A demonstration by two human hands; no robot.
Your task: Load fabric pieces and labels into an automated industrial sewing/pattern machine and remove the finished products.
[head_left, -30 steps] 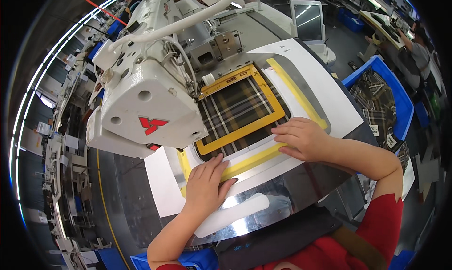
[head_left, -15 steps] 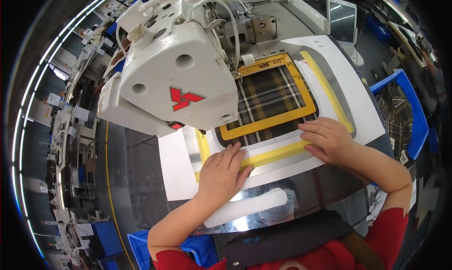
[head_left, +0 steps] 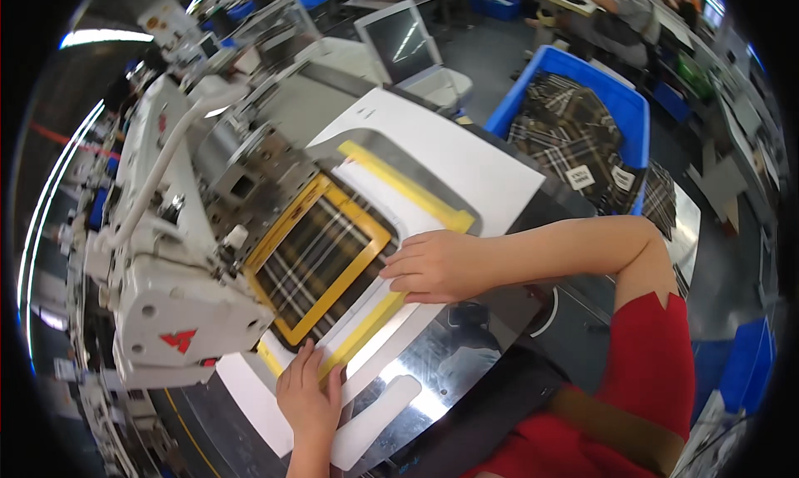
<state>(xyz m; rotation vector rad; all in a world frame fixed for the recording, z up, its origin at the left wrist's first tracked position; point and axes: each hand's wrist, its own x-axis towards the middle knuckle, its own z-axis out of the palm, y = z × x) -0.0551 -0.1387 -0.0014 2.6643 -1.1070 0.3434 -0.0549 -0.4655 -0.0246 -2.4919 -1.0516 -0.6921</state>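
Dark plaid fabric [head_left: 310, 251] lies flat within a yellow rectangular clamp frame [head_left: 334, 301] beneath the head of a white industrial sewing machine [head_left: 196, 311]. My left hand [head_left: 310, 390] rests at the frame's near left corner, its fingers stretched over the fabric's edge and the white plate. At the near right corner, my right hand [head_left: 434, 266] lies with fingers extended, fingertips touching the fabric's margin. Neither hand grips anything. Yellow tape strips [head_left: 366, 332] border the white template around the frame. The needle area is partly hidden by the machine head.
A blue bin [head_left: 637, 116] heaped with plaid pieces [head_left: 566, 120] stands at the right. Behind the machine is a grey screen [head_left: 399, 45]. White paper [head_left: 483, 166] covers part of the table, and a shiny metal plate [head_left: 449, 353] lies near me. A person [head_left: 624, 20] sits far off.
My view has swung to the right, so the machine sits further left and the blue bin shows more fully. Both hands stay at the frame's near corners, with little change in their pose.
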